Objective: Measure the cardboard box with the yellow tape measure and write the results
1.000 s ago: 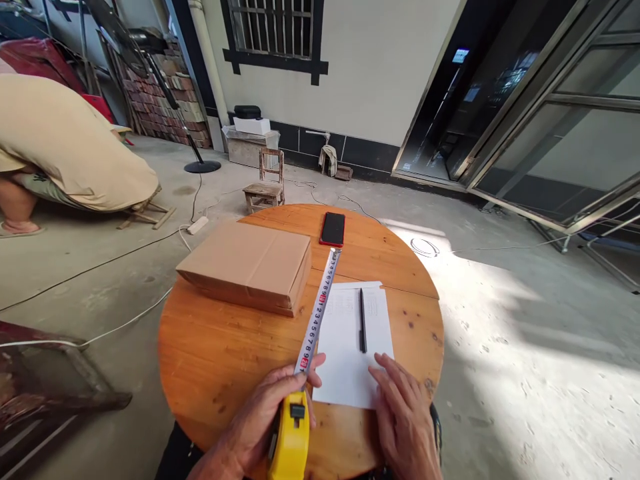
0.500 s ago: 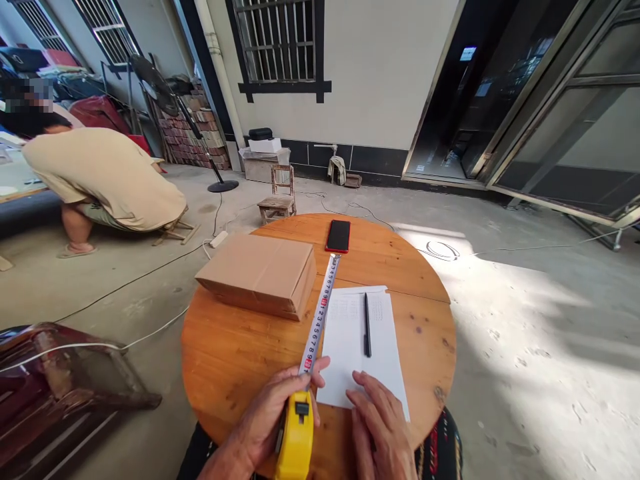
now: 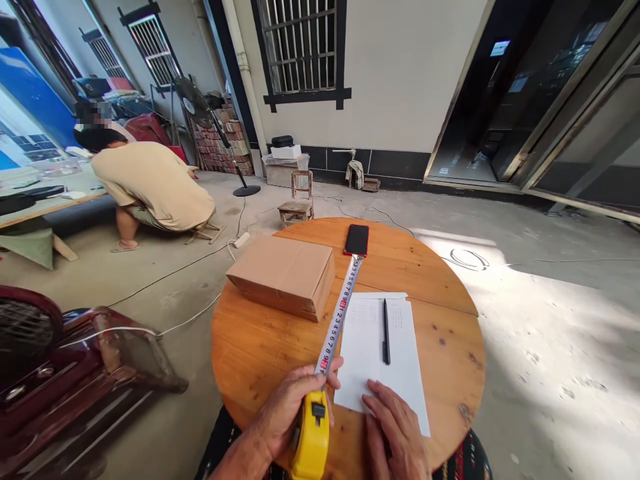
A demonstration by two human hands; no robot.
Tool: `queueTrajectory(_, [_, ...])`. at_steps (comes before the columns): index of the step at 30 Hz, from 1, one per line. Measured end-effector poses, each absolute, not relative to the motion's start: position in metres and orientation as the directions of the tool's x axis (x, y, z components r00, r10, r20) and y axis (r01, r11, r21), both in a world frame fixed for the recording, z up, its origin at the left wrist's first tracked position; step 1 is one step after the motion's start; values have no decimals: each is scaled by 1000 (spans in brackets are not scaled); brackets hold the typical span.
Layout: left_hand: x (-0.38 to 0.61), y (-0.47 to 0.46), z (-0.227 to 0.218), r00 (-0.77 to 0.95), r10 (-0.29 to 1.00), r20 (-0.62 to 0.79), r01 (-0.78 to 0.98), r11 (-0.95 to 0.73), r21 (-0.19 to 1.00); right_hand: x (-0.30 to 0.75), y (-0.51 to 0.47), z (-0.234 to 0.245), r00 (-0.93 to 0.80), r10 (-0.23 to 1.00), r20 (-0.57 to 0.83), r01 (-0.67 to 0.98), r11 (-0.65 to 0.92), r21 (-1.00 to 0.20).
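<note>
The fingers of the left hand (image 3: 285,412) are wrapped around the yellow tape measure (image 3: 315,443), with the thumb beside the mouth where the blade (image 3: 336,330) comes out; that grip probably steadies the strip and stops it sliding back. The blade runs straight out ahead of these fingers, its numbers and 2 red marks facing up, likely so they can be read from above. Its far end lies close to the phone (image 3: 357,239); whether they touch cannot be told. The right hand (image 3: 395,427) has its fingers loosely spread, grasping nothing, over the near part of the paper (image 3: 363,357), perhaps to keep the sheet flat, though contact is hard to judge. The pen (image 3: 385,333) lies on the sheet just ahead of the right fingers, handy to pick up. The cardboard box (image 3: 280,267) sits ahead and to the left of the left fingers on the round wooden desk (image 3: 445,373), perhaps leaving room for the blade beside it.
</note>
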State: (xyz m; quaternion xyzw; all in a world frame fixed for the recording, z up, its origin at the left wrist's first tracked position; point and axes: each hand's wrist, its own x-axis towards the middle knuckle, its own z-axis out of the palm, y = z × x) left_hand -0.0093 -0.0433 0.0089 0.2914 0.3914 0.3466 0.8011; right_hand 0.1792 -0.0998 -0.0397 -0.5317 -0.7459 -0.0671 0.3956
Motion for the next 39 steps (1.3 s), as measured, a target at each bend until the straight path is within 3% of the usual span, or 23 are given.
queueTrajectory(4, [-40, -44, 38, 438, 817, -374, -338, 535, 774, 185, -98, -37, -160, 738, 656, 829, 461, -317])
queueTrajectory(7, [-85, -37, 69, 338, 877, -341, -358, 455, 815, 185, -91, -20, -153, 793, 589, 794, 454, -405])
queueTrajectory(12, [-158, -7, 93, 28, 972, -233, -367, 226, 902, 171, -61, 25, 34, 926, 375, 736, 231, -636])
queueTrajectory(18, [-194, 41, 77, -97, 971, -217, -343, 172, 923, 143, -1, 63, 149, 981, 126, 634, 3, -774])
queueTrajectory(25, [-195, 73, 60, -32, 975, -222, -376, 194, 906, 112, 62, 62, 148, 989, -6, 464, -75, -883])
queueTrajectory(33, [-183, 61, 57, 28, 977, -209, -358, 205, 911, 96, 63, 55, -4, 999, 46, 418, 43, -908])
queueTrajectory(39, [-187, 20, 86, 73, 966, -248, -282, 259, 924, 112, 32, 85, 121, 993, -8, 460, -63, -886])
